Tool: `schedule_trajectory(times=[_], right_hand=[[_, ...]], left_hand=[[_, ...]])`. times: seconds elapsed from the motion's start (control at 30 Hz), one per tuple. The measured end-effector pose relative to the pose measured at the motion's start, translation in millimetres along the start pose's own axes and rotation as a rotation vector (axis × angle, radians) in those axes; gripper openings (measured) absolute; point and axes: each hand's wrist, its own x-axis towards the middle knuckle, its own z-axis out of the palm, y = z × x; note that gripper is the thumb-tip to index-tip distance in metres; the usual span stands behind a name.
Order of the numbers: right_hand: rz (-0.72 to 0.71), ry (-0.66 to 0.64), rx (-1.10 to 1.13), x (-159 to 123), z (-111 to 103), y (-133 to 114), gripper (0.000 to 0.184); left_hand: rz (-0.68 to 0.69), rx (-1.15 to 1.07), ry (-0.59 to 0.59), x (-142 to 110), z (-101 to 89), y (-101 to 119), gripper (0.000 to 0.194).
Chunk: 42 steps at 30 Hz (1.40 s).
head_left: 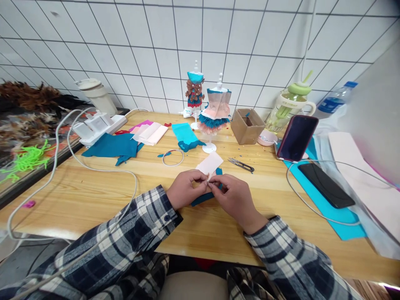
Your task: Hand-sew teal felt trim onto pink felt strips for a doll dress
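My left hand [188,188] and my right hand [235,197] meet over the middle of the table. Thumbs and fingertips of both are pinched together on a small scrap of pale pink paper [209,176]. Just beyond the fingers lies a larger pale pink paper piece [211,162]; whether it joins the scrap is hidden. Beneath the hands is a dark teal paper piece [203,199], partly covered. Thread snips [241,164] lie to the right of the fingers. A thin ring [173,158] rests to the left, beside a teal scrap [164,154].
Two small dress stands, one with a ruffled paper dress [215,109], are at the back beside a cardboard box [247,126]. Teal paper [111,146] and a power strip [104,130] lie left. A propped phone [296,138], flat phone [326,184] and cables occupy the right.
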Motion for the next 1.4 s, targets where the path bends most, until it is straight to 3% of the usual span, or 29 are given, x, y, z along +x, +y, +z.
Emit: schedule_trajectory(times=[0.27, 0.67, 0.97, 1.13, 1.4], right_hand=[[0.054, -0.021, -0.030, 0.5, 0.5, -1.2, 0.007], [0.253, -0.106, 0.296, 5.5, 2.8, -1.6, 0.009], [0.293, -0.114, 0.417, 7.2, 3.1, 5.2, 0.011], [0.225, -0.051, 0.247, 6.1, -1.2, 1.6, 0.011], [0.048, -0.020, 0.087, 1.2, -1.0, 1.1, 0.017]], left_hand=[[0.054, 0.052, -0.008, -1.2, 2.0, 4.4, 0.017], [0.029, -0.011, -0.003, -1.7, 0.7, 5.1, 0.017], [0.012, -0.074, -0.038, -0.9, -1.3, 0.0, 0.020], [0.027, -0.133, -0.071, -0.9, -2.5, -1.7, 0.024], [-0.021, -0.091, 0.002, -0.6, -2.5, -4.5, 0.023]])
